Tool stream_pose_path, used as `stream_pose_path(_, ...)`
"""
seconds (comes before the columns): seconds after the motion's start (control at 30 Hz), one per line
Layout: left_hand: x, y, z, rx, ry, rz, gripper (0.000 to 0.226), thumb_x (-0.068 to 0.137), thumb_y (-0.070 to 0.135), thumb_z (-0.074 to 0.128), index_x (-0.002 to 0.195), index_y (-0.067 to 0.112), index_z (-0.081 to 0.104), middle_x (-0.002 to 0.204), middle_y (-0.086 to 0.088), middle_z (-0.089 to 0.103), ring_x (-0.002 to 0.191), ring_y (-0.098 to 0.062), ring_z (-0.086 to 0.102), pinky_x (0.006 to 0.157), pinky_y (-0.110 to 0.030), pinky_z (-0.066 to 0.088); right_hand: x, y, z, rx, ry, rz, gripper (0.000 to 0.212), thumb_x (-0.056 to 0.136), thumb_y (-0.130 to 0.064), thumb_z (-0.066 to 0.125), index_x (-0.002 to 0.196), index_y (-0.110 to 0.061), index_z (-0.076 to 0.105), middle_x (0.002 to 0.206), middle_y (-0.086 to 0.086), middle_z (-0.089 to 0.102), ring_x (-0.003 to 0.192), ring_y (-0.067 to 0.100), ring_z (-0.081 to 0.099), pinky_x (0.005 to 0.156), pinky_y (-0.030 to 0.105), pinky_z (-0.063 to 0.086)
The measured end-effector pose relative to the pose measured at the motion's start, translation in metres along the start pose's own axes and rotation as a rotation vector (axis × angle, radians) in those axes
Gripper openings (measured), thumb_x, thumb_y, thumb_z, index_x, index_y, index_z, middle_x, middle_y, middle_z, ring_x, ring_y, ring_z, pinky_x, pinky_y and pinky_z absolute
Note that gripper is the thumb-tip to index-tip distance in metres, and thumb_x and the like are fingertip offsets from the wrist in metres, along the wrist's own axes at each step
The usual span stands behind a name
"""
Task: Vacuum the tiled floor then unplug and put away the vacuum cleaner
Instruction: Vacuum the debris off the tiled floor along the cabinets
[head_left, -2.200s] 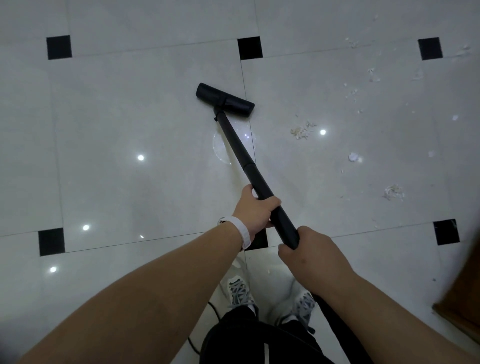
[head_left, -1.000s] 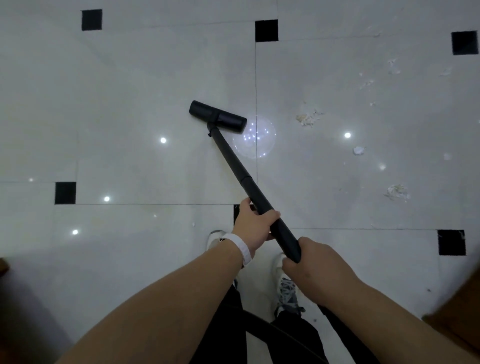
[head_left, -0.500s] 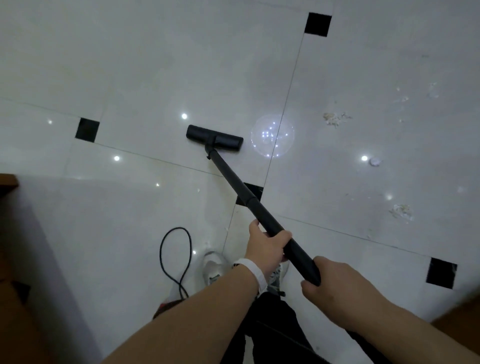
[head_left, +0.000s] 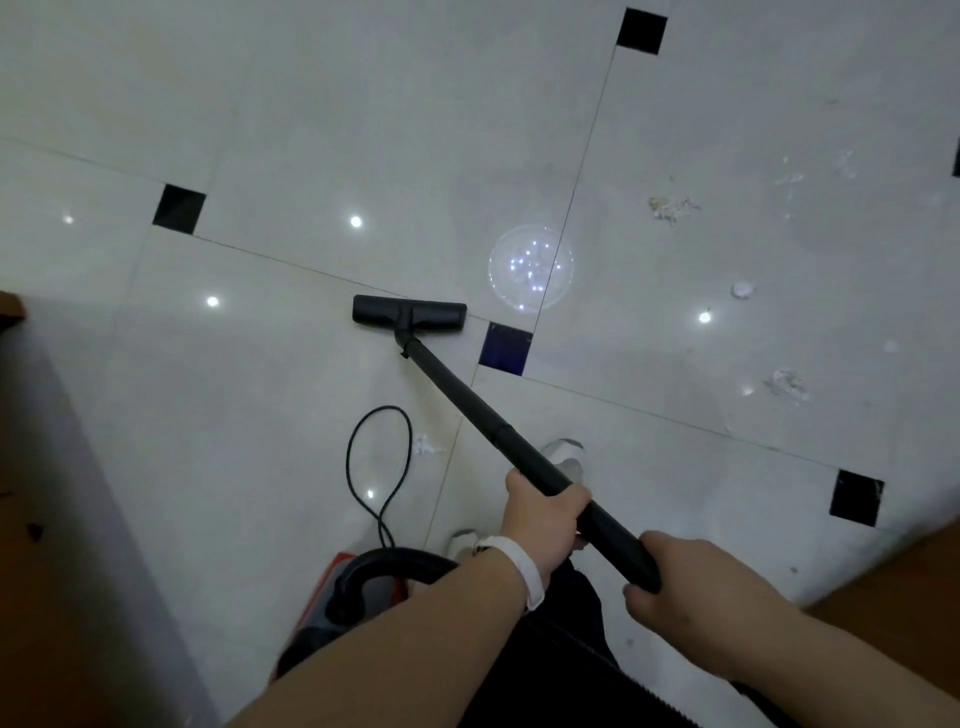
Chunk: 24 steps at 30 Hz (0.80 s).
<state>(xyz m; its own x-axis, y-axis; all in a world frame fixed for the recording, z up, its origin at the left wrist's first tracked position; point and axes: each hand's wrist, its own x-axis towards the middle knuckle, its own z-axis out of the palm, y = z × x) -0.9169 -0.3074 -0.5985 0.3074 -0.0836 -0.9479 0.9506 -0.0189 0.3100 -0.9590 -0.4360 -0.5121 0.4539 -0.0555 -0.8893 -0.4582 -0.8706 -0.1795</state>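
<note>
Both hands closed around the black vacuum wand (head_left: 467, 400): left hand (head_left: 543, 517) wrapped round mid-shaft, white wristband (head_left: 519, 566) at the wrist; right hand (head_left: 696, 587) gripping the upper end, lower right. Wand slanted from lower right up to the floor head (head_left: 409, 313), lying flat on the pale tiled floor (head_left: 260, 130) just left of a dark inset square (head_left: 505, 347). Floor head sits on the grout line between two large tiles.

Vacuum body (head_left: 358, 592), red and grey with a black curved hose (head_left: 384, 564), on the floor below the left forearm, partly hidden by it. Black power cord (head_left: 382, 467) looped on the tile between body and floor head, just left of the wand. Small white scrap (head_left: 423, 446) touching or just beside the loop.

Debris to the right, well apart from the floor head: crumb cluster (head_left: 670, 207), white pellet (head_left: 742, 290), second cluster (head_left: 787, 382). White shoe (head_left: 563, 452) under the wand. Brown furniture edge (head_left: 893, 577) at lower right; dark shaded strip along the left.
</note>
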Motion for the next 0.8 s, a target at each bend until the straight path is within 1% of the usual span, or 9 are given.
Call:
stream_pose_path(0.1,-0.009,-0.015,-0.009,-0.027,-0.028,-0.019,0.047,0.081,0.015,0.069,0.114,0.022,0.036,0.111,-0.020,0.060,0.093,-0.034,0.069,0.075,-0.048,0.060,-0.013,-0.002,0.013,0.008,-0.004,0.010,0.021,0.086,-0.044,0.053,0.080,-0.026,0.045,0.075,-0.005,0.057,0.061,0.013,0.053,0.053,0.025,0.038)
stream_pose_path(0.17,-0.016,-0.024,-0.012,-0.025,-0.034,-0.023,0.050,0.082,0.015,0.069,0.117,0.020,0.035,0.110,-0.019,0.061,0.092,-0.034,0.069,0.074,-0.047,0.061,-0.021,-0.002,0.020,0.001,-0.018,0.012,0.020,0.086,-0.044,0.053,0.084,-0.025,0.048,0.076,-0.004,0.057,0.063,0.015,0.054,0.058,0.028,0.043)
stream_pose_path(0.23,-0.023,-0.032,-0.013,0.012,-0.042,-0.020,0.045,0.081,0.020,0.070,0.111,0.023,0.037,0.106,-0.019,0.063,0.089,-0.036,0.070,0.073,-0.050,0.060,-0.030,0.002,0.025,-0.007,-0.029,0.019,0.020,0.087,-0.044,0.054,0.085,-0.024,0.049,0.076,-0.004,0.058,0.064,0.015,0.055,0.060,0.030,0.046)
stream_pose_path(0.3,-0.030,-0.041,-0.012,0.042,-0.063,-0.015,0.038,0.081,0.026,0.071,0.099,0.029,0.037,0.105,-0.021,0.064,0.089,-0.036,0.070,0.072,-0.051,0.060,-0.039,0.009,0.026,-0.002,-0.043,0.026,0.020,0.088,-0.043,0.054,0.085,-0.024,0.049,0.076,-0.003,0.058,0.062,0.014,0.053,0.057,0.028,0.042)
stream_pose_path(0.33,-0.032,-0.045,-0.010,0.053,-0.074,-0.007,0.039,0.081,0.027,0.072,0.098,0.030,0.036,0.105,-0.020,0.065,0.088,-0.034,0.071,0.072,-0.050,0.060,-0.043,0.013,0.026,0.008,-0.057,0.030,0.019,0.088,-0.042,0.054,0.086,-0.024,0.050,0.076,-0.002,0.058,0.060,0.014,0.052,0.057,0.028,0.040)
stream_pose_path(0.43,-0.038,-0.059,-0.003,0.085,-0.096,0.019,0.052,0.080,0.030,0.074,0.112,0.023,0.033,0.106,-0.014,0.065,0.090,-0.026,0.070,0.075,-0.043,0.061,-0.055,0.024,0.025,0.032,-0.101,0.034,0.020,0.090,-0.040,0.055,0.090,-0.020,0.052,0.078,0.001,0.059,0.059,0.014,0.049,0.056,0.027,0.037)
stream_pose_path(0.53,-0.046,-0.070,0.004,0.018,-0.127,0.014,0.054,0.085,0.023,0.071,0.117,0.026,0.028,0.109,-0.012,0.064,0.089,-0.022,0.070,0.066,-0.030,0.060,-0.063,0.033,0.029,0.031,-0.133,0.034,0.019,0.090,-0.041,0.055,0.089,-0.022,0.051,0.076,0.000,0.058,0.059,0.012,0.049,0.054,0.024,0.035)
stream_pose_path(0.67,-0.052,-0.087,0.017,-0.010,-0.113,0.000,0.052,0.087,0.020,0.069,0.115,0.028,0.027,0.107,-0.012,0.064,0.089,-0.022,0.069,0.068,-0.031,0.060,-0.070,0.050,0.038,0.005,-0.116,0.042,0.019,0.089,-0.041,0.055,0.082,-0.026,0.047,0.072,-0.001,0.057,0.058,0.010,0.050,0.051,0.023,0.034)
stream_pose_path(0.8,-0.056,-0.107,0.034,-0.017,-0.107,-0.026,0.056,0.086,0.021,0.070,0.121,0.027,0.026,0.111,-0.012,0.062,0.091,-0.023,0.069,0.062,-0.025,0.056,-0.077,0.076,0.046,0.019,-0.156,0.042,0.018,0.089,-0.042,0.055,0.084,-0.026,0.049,0.073,-0.002,0.056,0.059,0.011,0.051,0.053,0.023,0.035)
